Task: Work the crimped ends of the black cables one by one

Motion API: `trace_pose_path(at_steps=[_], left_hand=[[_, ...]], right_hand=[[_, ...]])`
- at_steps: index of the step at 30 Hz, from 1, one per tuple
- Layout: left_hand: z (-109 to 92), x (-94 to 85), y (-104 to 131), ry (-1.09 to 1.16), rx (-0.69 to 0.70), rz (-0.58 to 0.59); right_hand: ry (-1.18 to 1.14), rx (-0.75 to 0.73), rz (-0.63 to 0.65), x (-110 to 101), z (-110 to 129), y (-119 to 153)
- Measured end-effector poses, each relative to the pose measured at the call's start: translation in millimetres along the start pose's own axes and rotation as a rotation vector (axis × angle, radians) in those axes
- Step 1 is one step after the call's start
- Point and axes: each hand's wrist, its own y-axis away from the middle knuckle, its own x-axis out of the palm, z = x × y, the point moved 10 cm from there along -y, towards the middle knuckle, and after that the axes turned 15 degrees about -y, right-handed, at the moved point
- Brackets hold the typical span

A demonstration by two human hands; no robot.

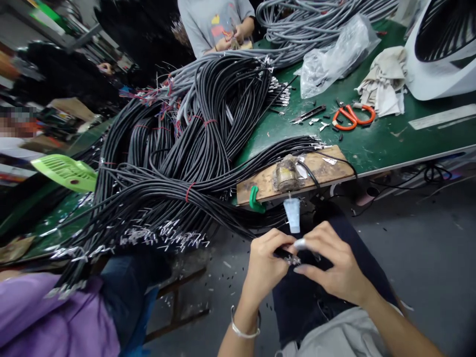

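Over the lap, my left hand (pixel 267 260) is closed around a bunch of black cables, whose stripped ends (pixel 293 260) stick out past the fingers. Beside it, my right hand (pixel 334 263) has thumb and fingers curved and apart near those ends; a white wrap (pixel 299 244) covers one fingertip. Just above the hands, a pale blue tapered piece (pixel 292 215) hangs below a small motor-like device (pixel 286 176) on a wooden board (pixel 256 187). More black cables (pixel 275 154) lie along that board with their ends toward the right.
Large bundles of black cable (pixel 219 99) cover the left of the green table (pixel 390 136). Orange-handled scissors (pixel 353 118), tweezers (pixel 308 114), a cloth (pixel 385 79), a plastic bag (pixel 334 59) and a white fan (pixel 427 79) lie rightward. A person (pixel 213 25) works opposite; a purple sleeve (pixel 55 317) shows at left.
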Motion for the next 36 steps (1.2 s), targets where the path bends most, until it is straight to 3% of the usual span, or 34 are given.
trace_pose_path(at_steps=[2, 5, 10, 15, 18, 26, 31, 34, 36], left_hand=[[-1.2, 1.2, 0.9, -0.018, 0.026, 0.042], [-3.8, -3.9, 5.3, 0.016, 0.058, 0.070], [-4.5, -12.7, 11.0, 0.025, 0.040, -0.023], [-2.8, -5.7, 12.6, 0.006, -0.030, -0.091], [-0.7, -4.3, 14.1, -0.009, -0.073, -0.101], [-12.0, 2.8, 10.7, -0.067, 0.029, 0.002], [-9.5, 15.5, 14.0, -0.151, 0.030, 0.096], [-4.9, 15.3, 15.4, -0.168, -0.004, 0.079], [-3.7, 12.8, 15.1, -0.157, -0.019, 0.043]], right_hand=[[0.027, -0.062, -0.015, 8.4, 9.9, -3.0], [-0.049, -0.057, -0.129, 3.4, 3.0, -6.9], [-0.199, 0.042, -0.230, -1.3, -18.9, -2.0], [-0.576, 0.281, -0.425, 3.9, -58.9, 9.2], [-0.809, 0.437, -0.436, 16.6, -79.5, 13.1], [-0.432, 0.341, -0.420, -1.9, -59.6, 12.5], [-0.242, 0.372, -0.389, -12.3, -64.0, 2.0], [-0.240, 0.384, -0.479, -35.1, -65.2, 1.9], [-0.234, 0.417, -0.386, -34.9, -65.2, 1.2]])
